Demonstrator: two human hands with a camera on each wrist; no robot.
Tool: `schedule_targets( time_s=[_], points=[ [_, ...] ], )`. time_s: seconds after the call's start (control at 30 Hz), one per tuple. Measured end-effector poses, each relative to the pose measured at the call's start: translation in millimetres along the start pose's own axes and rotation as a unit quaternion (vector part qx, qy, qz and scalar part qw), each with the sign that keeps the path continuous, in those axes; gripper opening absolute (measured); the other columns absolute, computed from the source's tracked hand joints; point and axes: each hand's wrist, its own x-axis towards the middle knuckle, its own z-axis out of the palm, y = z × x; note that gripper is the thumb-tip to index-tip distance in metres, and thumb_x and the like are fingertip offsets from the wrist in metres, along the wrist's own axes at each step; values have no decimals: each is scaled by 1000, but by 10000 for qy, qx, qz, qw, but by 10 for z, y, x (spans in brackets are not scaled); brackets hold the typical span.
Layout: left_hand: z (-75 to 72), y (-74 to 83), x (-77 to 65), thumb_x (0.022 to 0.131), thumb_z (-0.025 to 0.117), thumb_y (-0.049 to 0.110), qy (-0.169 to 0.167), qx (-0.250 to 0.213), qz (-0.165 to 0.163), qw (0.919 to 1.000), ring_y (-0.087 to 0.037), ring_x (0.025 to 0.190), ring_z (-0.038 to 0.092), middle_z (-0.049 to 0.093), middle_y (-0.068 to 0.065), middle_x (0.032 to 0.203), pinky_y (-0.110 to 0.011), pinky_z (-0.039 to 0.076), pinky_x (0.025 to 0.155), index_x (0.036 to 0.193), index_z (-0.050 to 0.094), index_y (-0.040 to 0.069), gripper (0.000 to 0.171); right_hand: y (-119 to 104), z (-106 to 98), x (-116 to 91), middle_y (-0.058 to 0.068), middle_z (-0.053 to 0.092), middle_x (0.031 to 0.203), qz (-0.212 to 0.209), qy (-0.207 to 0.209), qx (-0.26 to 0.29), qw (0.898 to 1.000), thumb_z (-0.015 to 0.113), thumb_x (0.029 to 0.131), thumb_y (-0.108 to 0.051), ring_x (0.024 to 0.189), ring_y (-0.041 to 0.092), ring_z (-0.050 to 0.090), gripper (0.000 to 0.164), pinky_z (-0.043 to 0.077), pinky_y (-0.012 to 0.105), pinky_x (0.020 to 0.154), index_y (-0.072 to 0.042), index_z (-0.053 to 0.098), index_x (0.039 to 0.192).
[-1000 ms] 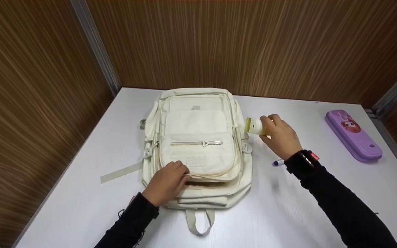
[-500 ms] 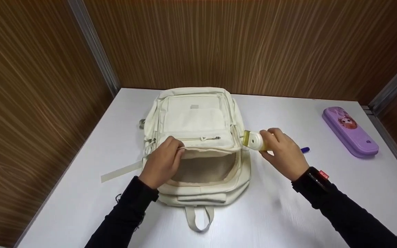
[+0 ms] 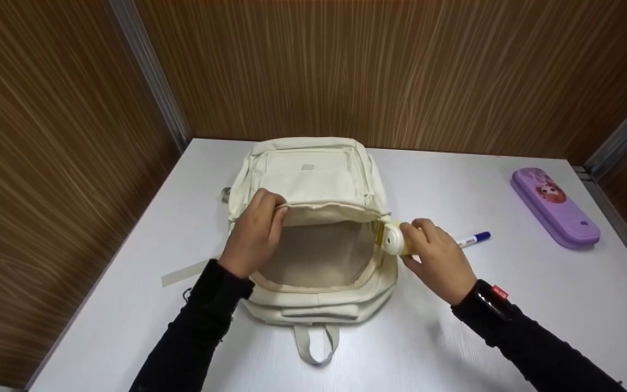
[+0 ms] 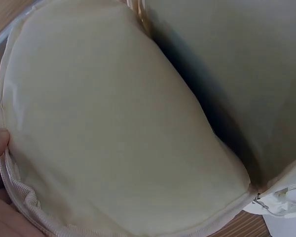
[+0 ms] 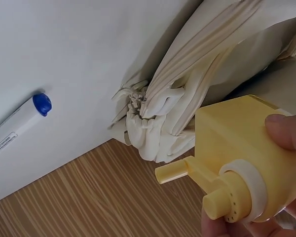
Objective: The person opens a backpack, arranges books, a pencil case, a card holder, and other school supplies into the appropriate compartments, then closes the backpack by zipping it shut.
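A cream backpack [image 3: 319, 299] lies on the white table, its main pocket unzipped and gaping. My left hand [image 3: 253, 234] pinches the zippered edge of the front flap [image 3: 332, 211] and lifts it. In the left wrist view the flap's smooth lining [image 4: 103, 108] fills much of the picture, with the thumb on its rim. My right hand [image 3: 438, 258] grips a yellow hand-crank pencil sharpener [image 3: 393, 238] at the right edge of the opening. The right wrist view shows the sharpener's boxy body [image 5: 237, 133] and its crank handle [image 5: 172, 171], fingers around the far side.
A white marker [image 3: 474, 239] with a blue cap lies right of the backpack, partly behind my right hand. Further right is a purple pencil case [image 3: 555, 209]. A wooden panel [image 3: 346, 71] stands behind the table, another on the left. The backpack's strap [image 3: 183, 273] stretches out left.
My left hand has raised the flap up and away, so the pocket has gone from a slit to wide open. My right hand has brought the sharpener down to the opening's right edge.
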Motion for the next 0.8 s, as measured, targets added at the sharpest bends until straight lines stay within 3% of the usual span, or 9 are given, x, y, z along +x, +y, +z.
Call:
schedule_targets(
  time_s=[0.2,0.5,0.7,0.8],
  points=[
    [-47,21,83,103,46,15,74,-136,-129,9998,-16,73,44,50,-11,95,-32,43,67,103,55,1,16,-114,66,14,13,61,104,-314,95,48,9994,88,63,-7,81,29,63,61,55,42,72,-7,59,116],
    [-87,45,201,104,45,16,147,-116,-217,9996,-17,75,45,50,-12,96,-32,44,70,104,54,1,17,-375,429,306,17,61,103,-1452,754,-557,9850,73,68,-3,84,32,62,44,55,41,74,0,59,110],
    [-100,51,206,104,44,16,146,-88,-282,9995,-17,76,46,50,-11,96,-32,44,71,104,54,2,17,-473,690,541,16,60,99,-1583,893,-1228,9756,63,79,-1,76,28,60,23,53,38,62,-2,57,101],
    [-117,55,222,104,44,17,211,-58,-244,9995,-18,78,47,50,-11,97,-33,46,73,104,55,2,18,-498,772,641,15,61,100,-1571,946,-1525,9711,56,82,0,76,28,60,16,54,37,63,-3,56,98]
  ],
)
